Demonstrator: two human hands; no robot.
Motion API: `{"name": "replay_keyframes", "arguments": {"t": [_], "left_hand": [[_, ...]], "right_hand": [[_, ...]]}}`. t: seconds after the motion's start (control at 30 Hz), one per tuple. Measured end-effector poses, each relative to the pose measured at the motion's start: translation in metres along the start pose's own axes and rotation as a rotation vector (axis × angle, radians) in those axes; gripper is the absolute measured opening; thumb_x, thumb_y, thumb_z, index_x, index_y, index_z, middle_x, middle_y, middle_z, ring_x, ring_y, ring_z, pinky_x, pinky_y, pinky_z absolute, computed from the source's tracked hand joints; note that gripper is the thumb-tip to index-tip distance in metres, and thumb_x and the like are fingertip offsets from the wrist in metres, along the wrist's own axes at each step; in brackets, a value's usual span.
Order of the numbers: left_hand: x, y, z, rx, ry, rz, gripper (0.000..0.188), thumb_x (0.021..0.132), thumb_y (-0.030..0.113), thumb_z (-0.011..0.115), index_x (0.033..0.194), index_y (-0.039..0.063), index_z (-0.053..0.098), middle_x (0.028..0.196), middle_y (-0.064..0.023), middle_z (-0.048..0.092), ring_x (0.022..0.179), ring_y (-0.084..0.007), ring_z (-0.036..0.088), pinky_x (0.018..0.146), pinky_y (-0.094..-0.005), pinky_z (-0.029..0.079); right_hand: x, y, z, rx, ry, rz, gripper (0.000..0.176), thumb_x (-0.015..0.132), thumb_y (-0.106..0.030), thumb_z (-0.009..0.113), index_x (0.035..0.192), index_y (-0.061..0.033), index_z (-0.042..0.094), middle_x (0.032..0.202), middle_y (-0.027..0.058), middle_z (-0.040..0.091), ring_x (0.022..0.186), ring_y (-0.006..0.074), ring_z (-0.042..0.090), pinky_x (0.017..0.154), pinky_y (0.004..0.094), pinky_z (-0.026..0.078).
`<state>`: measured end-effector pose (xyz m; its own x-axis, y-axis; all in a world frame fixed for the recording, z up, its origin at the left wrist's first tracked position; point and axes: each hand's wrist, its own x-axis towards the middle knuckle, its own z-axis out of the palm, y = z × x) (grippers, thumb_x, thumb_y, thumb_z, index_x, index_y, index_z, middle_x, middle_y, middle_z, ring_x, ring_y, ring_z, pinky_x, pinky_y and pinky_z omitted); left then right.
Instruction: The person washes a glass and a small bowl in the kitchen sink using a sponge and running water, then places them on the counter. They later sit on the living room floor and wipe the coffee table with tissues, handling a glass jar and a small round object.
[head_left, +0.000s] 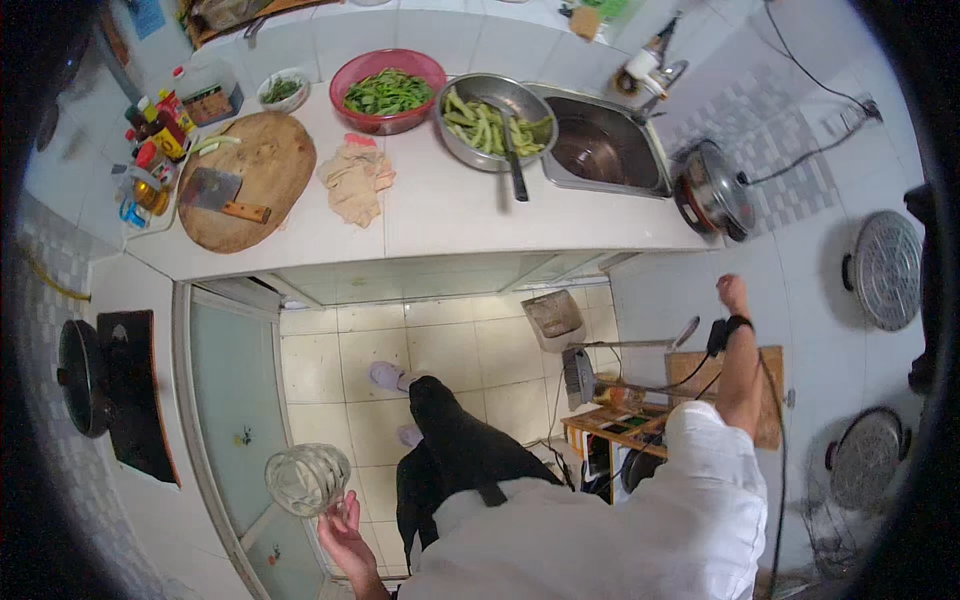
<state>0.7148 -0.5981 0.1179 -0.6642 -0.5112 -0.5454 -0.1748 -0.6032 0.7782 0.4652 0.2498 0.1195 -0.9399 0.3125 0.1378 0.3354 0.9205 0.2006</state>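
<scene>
At the lower left, my left hand (344, 531) holds a clear ribbed glass jar (306, 478) above the floor. My right hand (733, 293) is out at the right by the tiled wall, fingers curled, with nothing visible in it; a black band circles that wrist. On the white counter (450, 225) lie a round wooden chopping board (277, 165) with a cleaver (214, 189) and pale green stalks on it, and a crumpled beige cloth (358, 184). Behind stand a red basin (388, 122) of leafy greens and a metal pan (480, 159) of cut green vegetables with a black-handled utensil.
A sink (600, 146) is set into the counter, beside an electric pot (714, 191). Bottles (161, 135) crowd the left corner. On the left side counter is a dark pan (81, 379). A dustpan (555, 319) and wooden shelf (622, 427) stand low at right.
</scene>
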Motion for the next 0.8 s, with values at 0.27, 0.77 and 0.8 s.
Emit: {"name": "replay_keyframes", "arguments": {"t": [0.27,0.77,0.8], "left_hand": [[-0.01,0.008,-0.009,0.024,-0.061,0.074,0.041,0.093,0.033,0.041,0.112,-0.004,0.046,0.107,-0.0131,0.054,0.105,-0.031,0.055,0.096,-0.0396,0.041],[0.001,0.036,-0.026,0.027,-0.026,0.106,0.039,0.093,0.031,0.041,0.11,-0.004,0.047,0.104,-0.0129,0.055,0.102,-0.0285,0.055,0.095,-0.0369,0.042],[0.007,0.034,-0.032,-0.004,-0.037,0.111,0.04,0.094,0.031,0.041,0.11,-0.004,0.047,0.104,-0.0128,0.055,0.102,-0.0284,0.055,0.095,-0.0368,0.042]], "right_hand": [[-0.015,-0.092,-0.231,0.332,-0.099,0.036,0.025,0.077,-0.02,0.064,0.094,-0.0015,0.063,0.068,0.0108,0.06,0.061,0.02,0.054,0.058,0.0347,0.043],[-0.165,-0.269,-0.48,0.433,-0.026,-0.307,0.037,0.084,-0.021,0.062,0.116,-0.0032,0.055,0.079,0.0105,0.061,0.067,0.0174,0.055,0.062,0.0318,0.046],[-0.169,-0.276,-0.491,0.42,-0.056,-0.348,0.038,0.085,-0.022,0.062,0.118,-0.0043,0.054,0.083,0.0104,0.062,0.071,0.0172,0.057,0.064,0.0316,0.048]]}}
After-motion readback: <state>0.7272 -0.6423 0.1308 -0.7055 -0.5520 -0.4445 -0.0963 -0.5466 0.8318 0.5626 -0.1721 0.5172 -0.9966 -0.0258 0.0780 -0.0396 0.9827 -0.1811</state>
